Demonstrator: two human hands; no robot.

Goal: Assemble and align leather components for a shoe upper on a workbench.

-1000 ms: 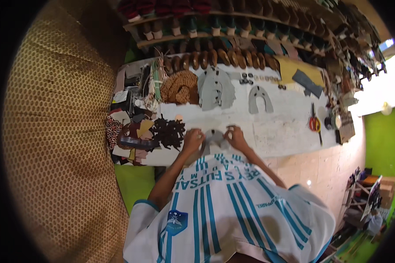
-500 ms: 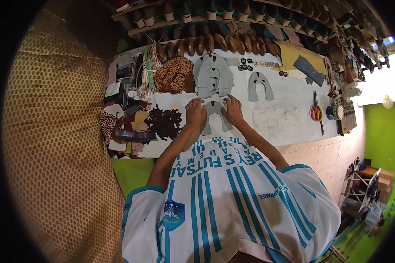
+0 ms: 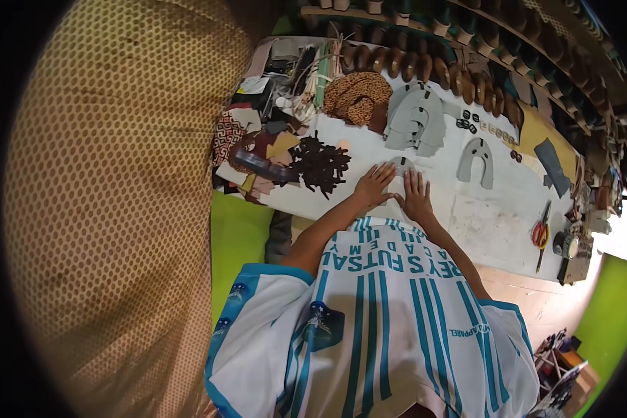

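A grey U-shaped piece of material [image 3: 401, 162] with a small dark tab at its top lies on the white table near its front edge. My left hand [image 3: 374, 185] rests flat on its left side, fingers stretched out. On its right side lies my right hand [image 3: 416, 198], also flat with fingers extended. Between them the hands hide most of the piece. Just beyond is a stack of similar grey pieces [image 3: 425, 129], overlapping one another. A single grey U-shaped piece [image 3: 476, 164] lies apart to the right.
Dark brown strips [image 3: 320, 164] and a leopard-print cloth [image 3: 357, 97] lie to the left, with scraps behind. Small buckles [image 3: 467, 122] sit right of the stack. Scissors [image 3: 540, 235] and a tape roll [image 3: 566, 245] lie far right. Brown shoe forms [image 3: 425, 67] line the back.
My hands have come from the piece's upper sides down flat onto it, closer together. The view has turned left, so the table appears shifted right and tilted.
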